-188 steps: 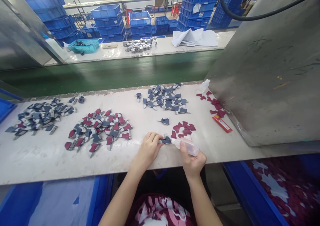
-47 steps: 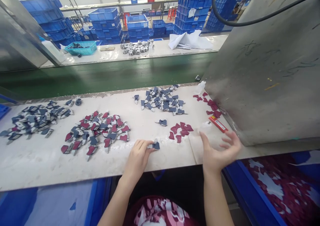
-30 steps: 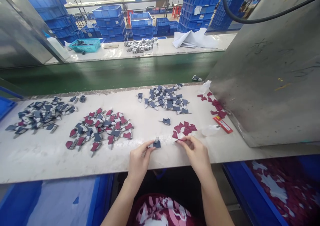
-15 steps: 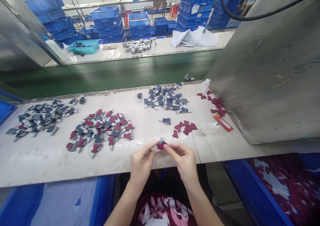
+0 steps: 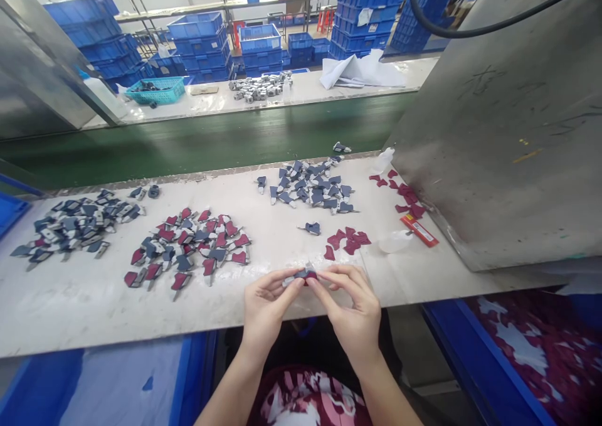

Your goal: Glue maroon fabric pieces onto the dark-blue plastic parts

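Over the front edge of the pale worktop (image 5: 263,225), a small grey, blue and maroon part (image 5: 305,275) is held between both hands. My left hand (image 5: 267,300) pinches its left end with thumb and fingers. The fingertips of my right hand (image 5: 350,303) close on its right side, at the maroon face. A lone blue-grey part (image 5: 311,228) and a group of maroon pieces (image 5: 350,241) lie just beyond. Further back is a pile of blue-grey parts (image 5: 310,184). On the left are a mixed maroon and blue pile (image 5: 188,244) and a second blue-grey pile (image 5: 79,222).
A green conveyor belt (image 5: 226,140) runs behind the worktop, carrying one part (image 5: 341,147). A metal panel (image 5: 512,131) rises on the right, near a red packet (image 5: 419,230) and more maroon pieces (image 5: 408,194). Blue bins (image 5: 484,363) stand below the front edge.
The held part has tilted and moved slightly right, showing less maroon. The fingers of my right hand have shifted around it. The part on the green belt has moved left.
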A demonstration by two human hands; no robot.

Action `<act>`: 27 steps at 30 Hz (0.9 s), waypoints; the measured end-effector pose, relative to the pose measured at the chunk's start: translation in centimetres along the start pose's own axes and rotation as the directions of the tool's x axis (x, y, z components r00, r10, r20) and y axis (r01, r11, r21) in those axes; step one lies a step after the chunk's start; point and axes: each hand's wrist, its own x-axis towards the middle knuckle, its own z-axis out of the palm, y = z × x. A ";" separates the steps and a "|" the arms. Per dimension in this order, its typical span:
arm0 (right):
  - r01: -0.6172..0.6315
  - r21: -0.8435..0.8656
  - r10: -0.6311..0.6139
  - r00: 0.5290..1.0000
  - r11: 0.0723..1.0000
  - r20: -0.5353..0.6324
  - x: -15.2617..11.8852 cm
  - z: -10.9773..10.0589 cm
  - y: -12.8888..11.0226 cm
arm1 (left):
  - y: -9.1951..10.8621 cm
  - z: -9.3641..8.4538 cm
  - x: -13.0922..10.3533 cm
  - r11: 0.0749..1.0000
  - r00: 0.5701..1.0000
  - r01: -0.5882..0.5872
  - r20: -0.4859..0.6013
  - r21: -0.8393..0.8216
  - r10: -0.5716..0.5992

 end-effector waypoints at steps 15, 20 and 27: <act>-0.231 0.373 0.124 0.950 0.898 0.288 -0.1 -0.7 -0.2 | 0.4 -0.7 -1.8 0.993 0.988 -0.091 0.133 0.070 0.081; -0.202 0.376 0.128 0.969 0.904 0.212 -0.6 -0.2 -0.7 | 0.4 0.0 -2.3 0.985 0.983 -0.164 0.091 0.058 0.158; -0.272 0.398 0.176 0.949 0.876 0.262 -0.5 0.3 -0.4 | -1.1 0.2 -2.4 0.948 0.959 -0.280 0.007 0.154 0.282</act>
